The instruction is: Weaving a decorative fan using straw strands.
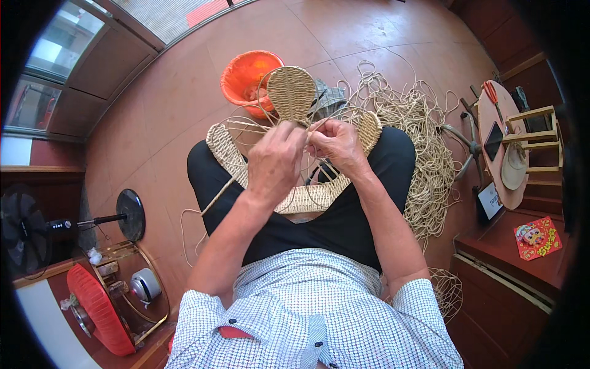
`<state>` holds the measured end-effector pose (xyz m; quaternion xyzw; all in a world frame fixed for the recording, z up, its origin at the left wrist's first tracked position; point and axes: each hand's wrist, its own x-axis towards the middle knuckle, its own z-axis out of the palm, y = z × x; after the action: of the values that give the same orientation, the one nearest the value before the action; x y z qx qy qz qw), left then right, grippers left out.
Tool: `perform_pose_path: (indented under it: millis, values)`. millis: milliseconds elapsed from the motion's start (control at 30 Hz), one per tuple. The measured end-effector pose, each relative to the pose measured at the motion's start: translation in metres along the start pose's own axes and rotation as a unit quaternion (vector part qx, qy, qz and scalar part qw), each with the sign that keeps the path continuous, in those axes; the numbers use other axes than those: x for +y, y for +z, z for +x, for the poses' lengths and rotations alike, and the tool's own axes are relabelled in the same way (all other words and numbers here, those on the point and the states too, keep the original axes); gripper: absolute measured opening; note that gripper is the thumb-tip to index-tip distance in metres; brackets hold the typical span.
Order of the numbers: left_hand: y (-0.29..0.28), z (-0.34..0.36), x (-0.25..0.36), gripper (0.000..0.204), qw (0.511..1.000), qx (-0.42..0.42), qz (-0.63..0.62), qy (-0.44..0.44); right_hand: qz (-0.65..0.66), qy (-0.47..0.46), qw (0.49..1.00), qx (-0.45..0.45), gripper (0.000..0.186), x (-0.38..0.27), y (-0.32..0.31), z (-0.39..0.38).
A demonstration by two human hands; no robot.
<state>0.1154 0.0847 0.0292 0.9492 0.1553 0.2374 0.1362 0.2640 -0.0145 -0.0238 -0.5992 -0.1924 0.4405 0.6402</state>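
A curved woven piece of straw-coloured cord [301, 200] rests across my lap, its two ends rising over my knees. An oval woven paddle-shaped part [291, 92] stands out beyond my hands, at the middle. Both hands meet at its narrow base. My left hand [279, 157] is closed there with its knuckles up, and its fingertips are partly hidden. Beside it, my right hand [337, 146] pinches a strand of cord [314, 125] between thumb and forefinger. Several loose strands loop out around both hands, and one long strand hangs down past my left thigh.
An orange-lined bucket [251, 80] stands just beyond the woven part. A large heap of loose cord [424, 147] lies by my right leg. To the right, a round-edged table [498, 166] carries scissors [490, 92] and a phone [493, 140]. A fan [27, 224] stands at left.
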Motion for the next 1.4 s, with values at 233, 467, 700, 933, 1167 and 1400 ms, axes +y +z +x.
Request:
perform_pose_path:
  millis: [233,467,700,933,1167,1400]
  values:
    - [0.016,0.037,-0.025,0.012,1.000,-0.008,0.014,0.002,-0.006,0.006,1.000,-0.019,0.013,-0.003,-0.005,0.001]
    - [0.017,0.037,-0.025,0.011,0.998,0.001,0.062,0.017,0.057,-0.004,0.998,-0.003,0.020,0.001,0.002,0.002]
    - [-0.003,0.016,-0.006,0.017,0.985,0.170,-0.015,-0.025,0.057,0.039,0.998,-0.001,0.016,-0.006,0.004,0.004]
    - [0.037,-0.057,0.024,0.030,0.816,0.059,-0.477,-0.322,0.023,0.056,0.998,-0.025,0.020,-0.007,-0.002,0.001]
    - [0.059,-0.052,0.021,0.026,0.686,0.135,-0.638,-0.323,-0.057,-0.029,0.995,-0.081,0.028,0.003,-0.012,-0.002]
    - [0.058,-0.053,0.025,0.024,0.641,0.155,-0.675,-0.330,-0.222,-0.066,0.971,-0.065,0.029,-0.002,-0.008,-0.004]
